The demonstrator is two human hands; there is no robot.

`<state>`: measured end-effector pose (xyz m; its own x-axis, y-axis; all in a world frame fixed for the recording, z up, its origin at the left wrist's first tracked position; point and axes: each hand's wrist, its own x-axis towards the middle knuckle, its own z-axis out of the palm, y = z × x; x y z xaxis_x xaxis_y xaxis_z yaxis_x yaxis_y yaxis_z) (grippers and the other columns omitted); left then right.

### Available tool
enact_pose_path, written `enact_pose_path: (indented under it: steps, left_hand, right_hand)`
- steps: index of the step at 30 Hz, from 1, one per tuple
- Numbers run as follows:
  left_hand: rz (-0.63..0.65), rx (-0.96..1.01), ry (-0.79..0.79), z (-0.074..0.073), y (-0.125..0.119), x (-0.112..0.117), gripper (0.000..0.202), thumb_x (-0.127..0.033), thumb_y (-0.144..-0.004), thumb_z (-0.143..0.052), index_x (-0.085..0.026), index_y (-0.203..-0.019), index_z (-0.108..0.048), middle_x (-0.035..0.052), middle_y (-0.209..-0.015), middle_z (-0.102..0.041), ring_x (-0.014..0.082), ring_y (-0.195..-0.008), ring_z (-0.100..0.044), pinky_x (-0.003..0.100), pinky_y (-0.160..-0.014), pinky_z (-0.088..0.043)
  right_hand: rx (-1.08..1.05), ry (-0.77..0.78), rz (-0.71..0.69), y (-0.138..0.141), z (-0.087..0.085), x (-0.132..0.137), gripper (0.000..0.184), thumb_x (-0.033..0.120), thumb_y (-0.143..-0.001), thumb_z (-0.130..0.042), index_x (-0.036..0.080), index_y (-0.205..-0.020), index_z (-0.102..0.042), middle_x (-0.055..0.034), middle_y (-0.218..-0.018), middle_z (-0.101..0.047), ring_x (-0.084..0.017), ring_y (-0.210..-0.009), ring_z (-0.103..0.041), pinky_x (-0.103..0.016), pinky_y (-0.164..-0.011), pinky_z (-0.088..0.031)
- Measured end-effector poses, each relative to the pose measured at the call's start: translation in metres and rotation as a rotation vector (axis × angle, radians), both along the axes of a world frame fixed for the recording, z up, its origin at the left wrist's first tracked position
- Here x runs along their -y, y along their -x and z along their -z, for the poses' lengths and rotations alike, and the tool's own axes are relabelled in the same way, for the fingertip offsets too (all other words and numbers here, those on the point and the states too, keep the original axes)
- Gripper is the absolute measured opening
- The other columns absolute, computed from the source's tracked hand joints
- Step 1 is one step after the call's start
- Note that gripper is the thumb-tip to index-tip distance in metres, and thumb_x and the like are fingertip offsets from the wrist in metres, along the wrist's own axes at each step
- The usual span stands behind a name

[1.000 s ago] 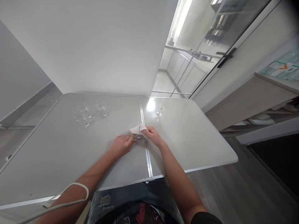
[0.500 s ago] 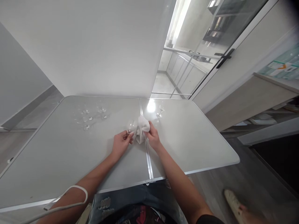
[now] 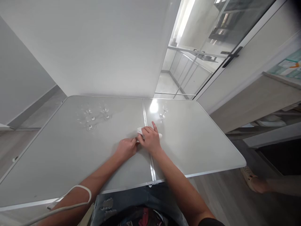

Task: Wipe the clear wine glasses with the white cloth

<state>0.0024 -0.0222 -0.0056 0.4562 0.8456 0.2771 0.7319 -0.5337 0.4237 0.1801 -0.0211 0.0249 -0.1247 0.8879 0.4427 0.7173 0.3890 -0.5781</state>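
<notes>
My left hand (image 3: 127, 148) is closed on a clear stemmed glass (image 3: 137, 141), near the metal seam of the table. Most of that glass is hidden by my fingers and the cloth. With my right hand (image 3: 150, 138) I grip a white cloth (image 3: 139, 130), pressed against the glass right beside my left hand. My right index finger points up and away from the others. Beyond my right hand, one stemmed glass (image 3: 162, 115) stands on the right half of the table. Several more clear glasses (image 3: 91, 127) are grouped at the far left.
The pale table (image 3: 199, 141) has a metal seam down its middle and backs onto a white wall panel (image 3: 94, 47). A glass door (image 3: 188, 69) is behind it on the right, near a wooden shelf (image 3: 249, 100). A foot in a light clog (image 3: 247, 178) is on the floor.
My right hand has turned over and closed in on the glass with the cloth. The bowl seen before is now covered. The foot on the right has moved further right and up.
</notes>
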Motion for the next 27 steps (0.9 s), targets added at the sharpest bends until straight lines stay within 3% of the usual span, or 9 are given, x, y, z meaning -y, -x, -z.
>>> enact_pose_path:
  steps: [2, 5, 8, 11, 14, 17, 22, 25, 27]
  left_hand:
    - [0.061, -0.002, -0.019, 0.002, 0.002, 0.001, 0.013, -0.025, -0.089, -0.058, -0.02, -0.084, -0.07, 0.0084, -0.067, -0.069, 0.0201, -0.059, -0.063, 0.027, -0.06, -0.042]
    - [0.058, 0.116, 0.015, 0.001, 0.001, 0.003, 0.015, -0.031, -0.09, -0.06, -0.021, -0.092, -0.071, 0.0061, -0.069, -0.07, 0.0185, -0.06, -0.063, 0.026, -0.06, -0.043]
    - [0.018, 0.318, 0.155, -0.003, -0.004, 0.003, 0.023, -0.038, -0.092, -0.06, -0.02, -0.083, -0.07, 0.0035, -0.068, -0.069, 0.016, -0.06, -0.062, 0.025, -0.062, -0.044]
    - [-0.016, 0.51, 0.373, -0.006, -0.011, 0.004, 0.038, -0.045, -0.094, -0.057, -0.018, -0.068, -0.062, 0.002, -0.061, -0.066, 0.0152, -0.058, -0.061, 0.025, -0.061, -0.046]
    - [-0.049, 0.618, 0.483, -0.006, -0.015, 0.005, 0.038, -0.047, -0.094, -0.056, -0.018, -0.07, -0.061, 0.0024, -0.064, -0.068, 0.0165, -0.06, -0.063, 0.025, -0.059, -0.046]
    - [-0.095, 0.557, 0.405, -0.006, -0.014, 0.005, 0.032, -0.039, -0.096, -0.051, -0.017, -0.076, -0.063, 0.0025, -0.067, -0.068, 0.0163, -0.061, -0.06, 0.026, -0.06, -0.044]
    - [-0.046, 0.486, 0.305, -0.006, -0.012, 0.001, 0.024, -0.02, -0.092, -0.044, -0.017, -0.096, -0.068, 0.0051, -0.078, -0.073, 0.0176, -0.066, -0.062, 0.027, -0.064, -0.047]
    - [-0.036, 0.449, 0.285, -0.006, -0.008, -0.002, 0.028, -0.017, -0.089, -0.044, -0.018, -0.097, -0.07, 0.0054, -0.077, -0.073, 0.0175, -0.063, -0.061, 0.027, -0.063, -0.046]
    - [-0.083, 0.416, 0.233, -0.007, -0.003, -0.004, 0.025, -0.021, -0.089, -0.047, -0.018, -0.088, -0.072, 0.0048, -0.072, -0.072, 0.017, -0.06, -0.059, 0.027, -0.063, -0.044]
  right_hand:
    - [-0.224, 0.257, 0.016, -0.009, 0.001, -0.006, 0.037, 0.041, -0.094, -0.054, 0.021, -0.063, -0.054, -0.0011, -0.063, -0.053, -0.019, -0.07, -0.056, -0.042, -0.091, -0.05]
    - [-0.743, 0.59, -0.084, -0.017, -0.001, -0.012, 0.046, 0.055, -0.09, -0.058, 0.02, -0.062, -0.05, 0.0013, -0.057, -0.047, -0.015, -0.057, -0.048, -0.03, -0.062, -0.046]
    - [-1.222, 0.63, -0.093, -0.012, -0.001, -0.011, 0.047, 0.065, -0.085, -0.06, 0.019, -0.076, -0.061, -0.003, -0.065, -0.06, -0.019, -0.063, -0.056, -0.03, -0.059, -0.046]
    - [-1.4, 0.637, -0.143, 0.005, 0.005, -0.006, 0.057, 0.073, -0.089, -0.049, 0.019, -0.095, -0.066, -0.008, -0.077, -0.068, -0.025, -0.075, -0.064, -0.034, -0.064, -0.051]
    - [-1.4, 0.578, -0.1, 0.021, 0.019, 0.0, 0.059, 0.074, -0.091, -0.047, 0.021, -0.111, -0.062, -0.0079, -0.087, -0.069, -0.025, -0.079, -0.065, -0.035, -0.067, -0.053]
    - [-1.213, 0.456, -0.03, 0.029, 0.031, 0.006, 0.051, 0.072, -0.091, -0.054, 0.024, -0.109, -0.06, -0.0043, -0.089, -0.065, -0.021, -0.082, -0.062, -0.033, -0.075, -0.054]
    - [-0.796, 0.292, -0.186, 0.031, 0.032, 0.01, 0.047, 0.069, -0.098, -0.045, 0.025, -0.108, -0.059, -0.0056, -0.1, -0.063, -0.021, -0.1, -0.058, -0.035, -0.097, -0.049]
    - [-0.672, 0.289, -0.198, 0.03, 0.032, 0.008, 0.048, 0.067, -0.101, -0.037, 0.023, -0.104, -0.057, -0.0058, -0.095, -0.062, -0.021, -0.09, -0.057, -0.035, -0.089, -0.05]
    - [-0.601, 0.324, -0.198, 0.029, 0.035, 0.007, 0.048, 0.065, -0.101, -0.036, 0.022, -0.097, -0.056, -0.005, -0.088, -0.06, -0.02, -0.081, -0.055, -0.035, -0.08, -0.049]
